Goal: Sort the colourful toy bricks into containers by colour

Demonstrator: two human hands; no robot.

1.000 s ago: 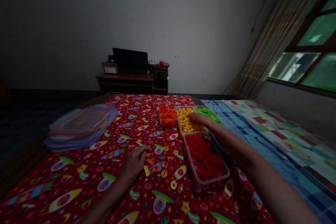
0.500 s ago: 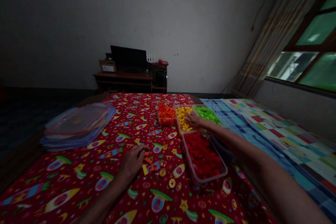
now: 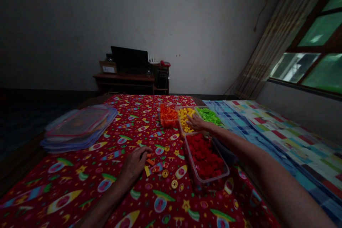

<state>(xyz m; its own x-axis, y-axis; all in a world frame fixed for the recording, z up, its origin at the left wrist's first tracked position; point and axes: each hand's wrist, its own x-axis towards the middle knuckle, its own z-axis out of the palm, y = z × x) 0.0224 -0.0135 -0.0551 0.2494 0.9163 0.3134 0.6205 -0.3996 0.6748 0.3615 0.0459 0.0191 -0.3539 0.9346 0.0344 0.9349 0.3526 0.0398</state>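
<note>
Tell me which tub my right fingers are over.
The tub of yellow pieces: your right hand has fingers over it, none over the orange pieces, green pieces or red pieces.

A brown desk (image 3: 123, 77) stands by a dim, perhaps white wall (image 3: 205, 32).

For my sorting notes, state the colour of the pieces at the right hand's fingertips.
The pieces are yellow, seen in the head view.

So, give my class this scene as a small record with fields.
Left: bare left hand, on red rocket-print cloth beside loose orange plastic piece
Right: bare right hand, spread over yellow plastic pieces in clear rectangular plastic box
Other clear boxes: box of orange pieces; box of green pieces; box of red pieces
Lids: stacked translucent plastic lids, left of the boxes
</note>
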